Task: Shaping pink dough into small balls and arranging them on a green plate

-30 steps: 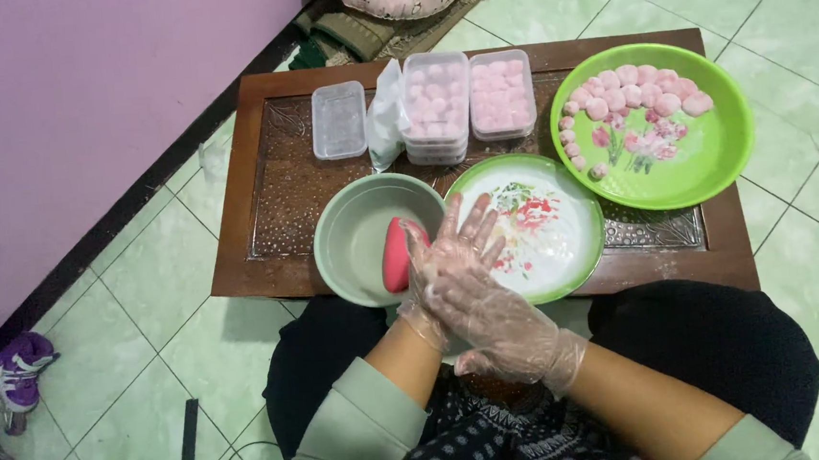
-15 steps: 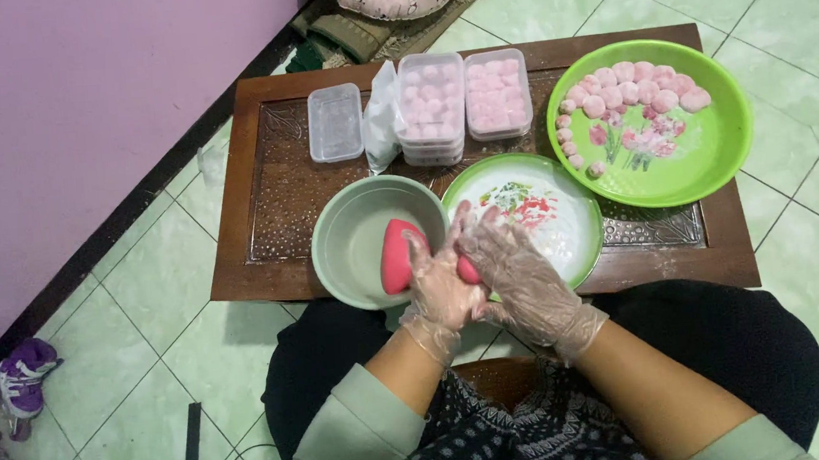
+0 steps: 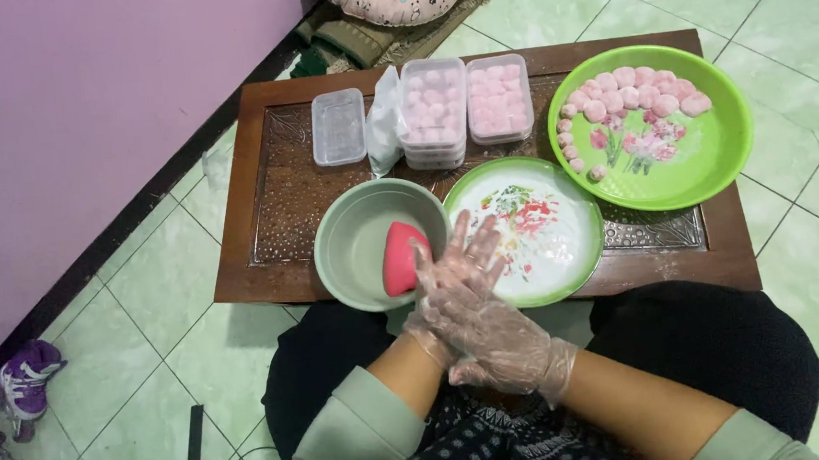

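Observation:
Both my hands wear thin clear plastic gloves and are pressed together over the near edge of the wooden table (image 3: 278, 201). My left hand (image 3: 460, 267) points its spread fingers away from me, between a grey-green bowl (image 3: 349, 253) and a green-rimmed floral plate (image 3: 566, 267). My right hand (image 3: 499, 341) lies across the left one near its wrist. Whatever is between the palms is hidden. A pink rounded lump (image 3: 402, 257) leans inside the bowl, right beside my left fingers.
A bright green tray (image 3: 712, 166) at the far right holds several pink balls (image 3: 630, 90). Clear lidded boxes of pink balls (image 3: 435, 108) stand at the back, with an empty box (image 3: 338, 126) and a white bag (image 3: 382, 117). Purple shoes (image 3: 26, 382) lie on the floor at left.
My joined hands have shifted between the bowl and the plate, the right hand sliding back over the left. A pink bit seen between them half a second ago is now out of sight.

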